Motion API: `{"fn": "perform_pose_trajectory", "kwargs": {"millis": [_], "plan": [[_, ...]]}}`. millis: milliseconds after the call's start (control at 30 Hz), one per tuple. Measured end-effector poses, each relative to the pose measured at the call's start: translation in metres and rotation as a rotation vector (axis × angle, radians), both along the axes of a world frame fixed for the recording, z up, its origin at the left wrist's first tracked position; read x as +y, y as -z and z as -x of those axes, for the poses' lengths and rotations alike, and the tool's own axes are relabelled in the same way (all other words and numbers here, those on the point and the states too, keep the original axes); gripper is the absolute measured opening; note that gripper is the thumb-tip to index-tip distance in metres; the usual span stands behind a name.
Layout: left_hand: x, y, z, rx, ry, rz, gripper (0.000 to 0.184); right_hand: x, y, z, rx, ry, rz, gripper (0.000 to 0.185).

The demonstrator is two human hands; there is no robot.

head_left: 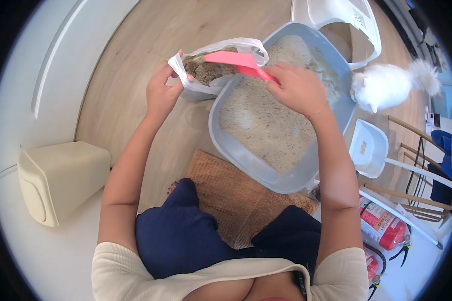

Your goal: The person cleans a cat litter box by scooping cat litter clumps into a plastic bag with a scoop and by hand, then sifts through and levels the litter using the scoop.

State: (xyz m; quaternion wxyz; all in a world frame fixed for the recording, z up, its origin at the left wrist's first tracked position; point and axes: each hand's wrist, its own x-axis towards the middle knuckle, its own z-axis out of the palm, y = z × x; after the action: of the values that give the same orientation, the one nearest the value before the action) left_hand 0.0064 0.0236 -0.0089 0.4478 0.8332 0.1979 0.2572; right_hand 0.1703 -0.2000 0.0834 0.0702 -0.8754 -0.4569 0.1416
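Layout, big to small.

Grey tray (241,163): upper centre to right, long axis slanting from the top of the frame to lower centre. Holds pale granular litter (266,115); rim is up all round. White plastic shell (309,14) sits beyond it, upper right.

Woven mat (236,195): lower centre, on the floor alongside the tray's near end. Cream bin (68,185): left side, well apart from the tray. White cat (384,88): right side, head just beside the tray's wall. Pale blue dustpan (376,158): right, below the cat, a little debris in it.

White plastic bag (213,90): upper centre-left, just beside the tray's left side, mouth spread and facing up. Brown-grey clumps (201,70) inside. Can't tell if the bag's bottom rests on the floor.

Right hand (299,90): over the tray, fingers wrapped round the scoop handle, firm grip by the look of it. Left hand (161,90): at the bag's left edge, rim pinched between thumb and fingers.

Pink scoop (236,60): key relation is here. Long axis runs right to left and slightly up from the right fist, crossing the bag's right rim. Head is over the bag mouth, front edge toward the left hand; handle end is on the tray side. Bag mouth is nearer the left hand. Can't tell if the head touches the clumps.
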Motion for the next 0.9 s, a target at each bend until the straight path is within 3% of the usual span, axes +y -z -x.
{"fn": "perform_pose_trajectory", "kwargs": {"millis": [67, 133, 200, 233, 400, 433, 500, 567, 633, 667, 733, 900], "plan": [[-0.003, -0.009, 0.000, 0.017, 0.017, -0.060, 0.046, 0.018, -0.010, 0.002, -0.084, -0.064, 0.030, 0.026], [-0.002, -0.016, -0.002, 0.038, 0.034, -0.122, 0.047, 0.045, -0.029, 0.008, -0.102, -0.189, 0.310, 0.026], [0.001, -0.018, -0.003, 0.006, 0.071, -0.383, 0.041, 0.071, -0.034, 0.014, -0.131, -0.244, 0.294, 0.026], [0.002, -0.018, -0.005, 0.010, 0.075, -0.379, 0.041, 0.081, -0.033, 0.016, -0.162, -0.299, 0.278, 0.026], [0.013, -0.009, -0.023, -0.136, 0.059, -0.391, 0.034, 0.109, -0.028, 0.013, 0.031, -0.172, 0.326, 0.027], [0.013, -0.008, -0.027, -0.133, 0.046, -0.389, 0.034, 0.107, -0.030, 0.012, 0.100, -0.102, 0.369, 0.028], [0.011, -0.008, -0.037, 0.018, 0.136, -0.146, 0.033, 0.099, -0.018, 0.010, 0.059, -0.141, 0.327, 0.028], [0.013, -0.015, -0.045, 0.078, 0.168, -0.130, 0.030, 0.091, -0.002, 0.005, 0.029, -0.180, 0.294, 0.029], [0.013, -0.014, -0.054, 0.170, 0.243, 0.111, 0.027, 0.089, 0.008, 0.002, 0.083, -0.136, 0.261, 0.030], [0.010, -0.010, -0.058, 0.170, 0.237, 0.113, 0.027, 0.090, 0.015, 0.002, 0.082, -0.142, 0.263, 0.030], [0.002, 0.007, -0.064, -0.006, 0.369, 0.001, 0.023, 0.093, 0.021, 0.004, 0.345, -0.140, 0.354, 0.030], [-0.010, 0.019, -0.047, 0.137, 0.461, 0.032, 0.013, 0.090, 0.035, 0.021, 0.312, -0.096, 0.270, 0.032]]}}
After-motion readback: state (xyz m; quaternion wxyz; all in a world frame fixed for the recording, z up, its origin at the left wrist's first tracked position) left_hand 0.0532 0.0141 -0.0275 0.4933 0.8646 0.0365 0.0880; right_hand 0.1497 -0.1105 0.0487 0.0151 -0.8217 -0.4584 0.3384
